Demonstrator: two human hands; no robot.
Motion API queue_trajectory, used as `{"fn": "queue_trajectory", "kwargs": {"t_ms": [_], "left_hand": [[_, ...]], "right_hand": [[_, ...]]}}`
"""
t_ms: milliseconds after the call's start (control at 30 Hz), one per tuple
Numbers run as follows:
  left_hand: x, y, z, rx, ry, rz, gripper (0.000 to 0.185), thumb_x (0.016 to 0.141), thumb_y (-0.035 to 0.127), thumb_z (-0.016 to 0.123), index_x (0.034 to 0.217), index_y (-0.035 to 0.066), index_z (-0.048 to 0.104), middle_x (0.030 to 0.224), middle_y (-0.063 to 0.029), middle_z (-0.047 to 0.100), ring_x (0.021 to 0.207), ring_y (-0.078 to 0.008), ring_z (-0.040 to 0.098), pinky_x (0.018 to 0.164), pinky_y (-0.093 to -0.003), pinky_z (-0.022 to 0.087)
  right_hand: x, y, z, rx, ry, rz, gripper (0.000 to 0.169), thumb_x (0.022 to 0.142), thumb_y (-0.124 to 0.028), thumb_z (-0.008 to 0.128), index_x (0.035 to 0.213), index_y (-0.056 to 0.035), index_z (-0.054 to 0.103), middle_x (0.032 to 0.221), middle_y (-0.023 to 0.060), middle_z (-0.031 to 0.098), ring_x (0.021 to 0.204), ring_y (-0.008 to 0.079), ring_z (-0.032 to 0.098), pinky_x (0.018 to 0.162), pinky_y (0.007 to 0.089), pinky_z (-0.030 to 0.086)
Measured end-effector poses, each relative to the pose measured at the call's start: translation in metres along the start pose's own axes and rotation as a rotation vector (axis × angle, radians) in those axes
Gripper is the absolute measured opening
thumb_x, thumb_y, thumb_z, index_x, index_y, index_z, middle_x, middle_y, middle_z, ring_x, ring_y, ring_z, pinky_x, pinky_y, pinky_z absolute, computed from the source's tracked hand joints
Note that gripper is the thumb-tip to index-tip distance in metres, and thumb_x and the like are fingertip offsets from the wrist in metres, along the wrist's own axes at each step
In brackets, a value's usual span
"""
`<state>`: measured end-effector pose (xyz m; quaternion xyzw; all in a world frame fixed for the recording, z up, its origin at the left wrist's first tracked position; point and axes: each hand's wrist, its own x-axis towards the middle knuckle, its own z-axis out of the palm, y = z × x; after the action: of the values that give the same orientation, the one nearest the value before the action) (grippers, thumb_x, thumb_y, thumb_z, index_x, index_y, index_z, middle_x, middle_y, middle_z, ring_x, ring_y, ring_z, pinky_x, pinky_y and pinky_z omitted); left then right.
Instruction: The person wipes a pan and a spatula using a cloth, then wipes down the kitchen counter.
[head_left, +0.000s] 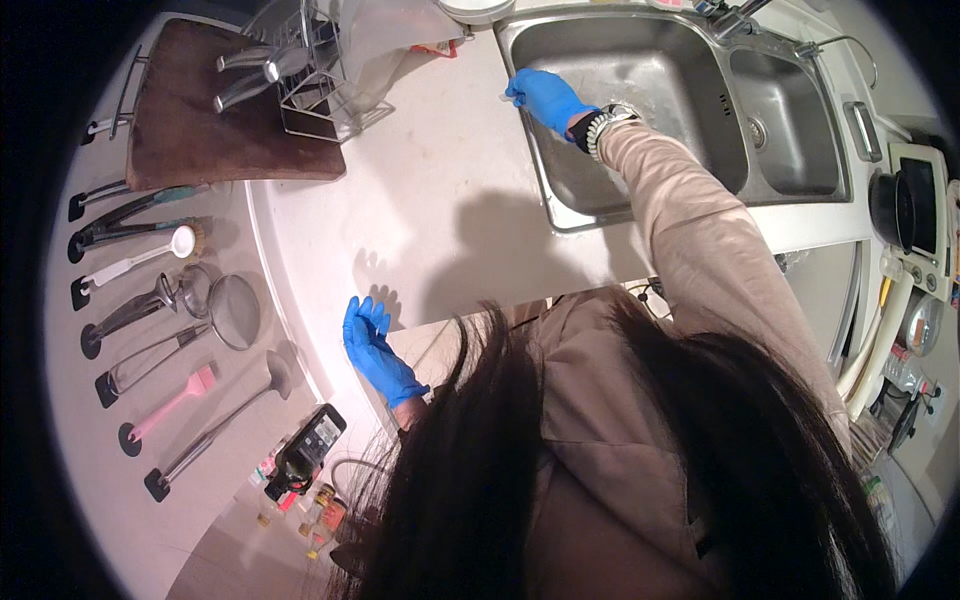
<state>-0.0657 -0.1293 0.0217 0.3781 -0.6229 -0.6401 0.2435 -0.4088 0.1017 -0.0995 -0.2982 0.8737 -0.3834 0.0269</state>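
Observation:
Both of my hands wear blue gloves. My right hand (546, 97) is at the left rim of the large basin of a stainless steel double sink (600, 180), with its fingers curled around something small and pale that shows at the fingertips; I cannot tell what it is. A beaded bracelet and a black band circle that wrist. Over the front edge of the white countertop (420, 187), my left hand (377, 346) hovers with its fingers apart and nothing in it. The faucet (739, 19) stands behind the sink.
A brown cutting board (202, 142) and a wire rack (322, 105) with metal-handled knives stand at the upper left. Several utensils, among them a white dish brush (150, 259) and a strainer (235, 311), hang along the left wall. A dark bottle (306, 450) stands at the lower left.

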Motion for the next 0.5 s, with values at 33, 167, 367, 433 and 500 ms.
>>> {"fn": "queue_trajectory", "kwargs": {"t_ms": [33,167,367,433,500], "left_hand": [[0.0,0.001,0.001,0.009,-0.016,0.005,0.038,0.089,0.025,0.045,0.119,0.002,0.049,0.106,-0.0115,0.057,0.093,-0.0198,0.056,0.083,-0.0329,0.043],[0.003,-0.006,-0.014,-0.02,0.021,-0.029,0.038,0.089,0.025,0.045,0.12,0.002,0.048,0.107,-0.0113,0.057,0.095,-0.0198,0.055,0.083,-0.0332,0.043],[0.005,-0.002,-0.004,-0.011,0.033,-0.029,0.038,0.09,0.025,0.045,0.119,0.002,0.049,0.106,-0.0107,0.058,0.094,-0.02,0.055,0.083,-0.0328,0.043],[0.007,0.003,-0.001,0.011,-0.001,-0.029,0.038,0.09,0.025,0.045,0.119,0.002,0.049,0.106,-0.0106,0.058,0.093,-0.02,0.055,0.082,-0.0328,0.044],[0.003,0.002,-0.007,0.046,0.024,-0.028,0.037,0.09,0.026,0.045,0.119,0.002,0.049,0.105,-0.0106,0.058,0.093,-0.0199,0.055,0.082,-0.0329,0.044]], "right_hand": [[0.0,0.001,0.0,-0.026,0.007,0.008,0.014,0.079,-0.012,0.049,0.086,-0.004,0.059,0.081,0.0141,0.061,0.075,0.0262,0.06,0.065,0.0342,0.047],[-0.05,-0.012,0.008,0.37,-0.211,0.204,0.014,0.083,-0.012,0.051,0.091,-0.0042,0.058,0.08,0.0122,0.061,0.073,0.0227,0.059,0.068,0.0312,0.047],[0.0,-0.002,-0.003,0.047,-0.087,0.021,0.016,0.081,-0.016,0.05,0.085,-0.004,0.058,0.08,0.013,0.06,0.075,0.0261,0.059,0.068,0.0354,0.046],[0.007,0.002,0.0,0.025,-0.024,0.023,0.014,0.081,-0.015,0.05,0.085,-0.0043,0.058,0.08,0.0131,0.059,0.075,0.0269,0.059,0.068,0.0358,0.046],[-0.004,-0.006,0.004,0.09,-0.04,0.028,0.013,0.081,-0.013,0.05,0.085,-0.0045,0.059,0.08,0.0135,0.059,0.075,0.0277,0.059,0.068,0.0358,0.046]]}}
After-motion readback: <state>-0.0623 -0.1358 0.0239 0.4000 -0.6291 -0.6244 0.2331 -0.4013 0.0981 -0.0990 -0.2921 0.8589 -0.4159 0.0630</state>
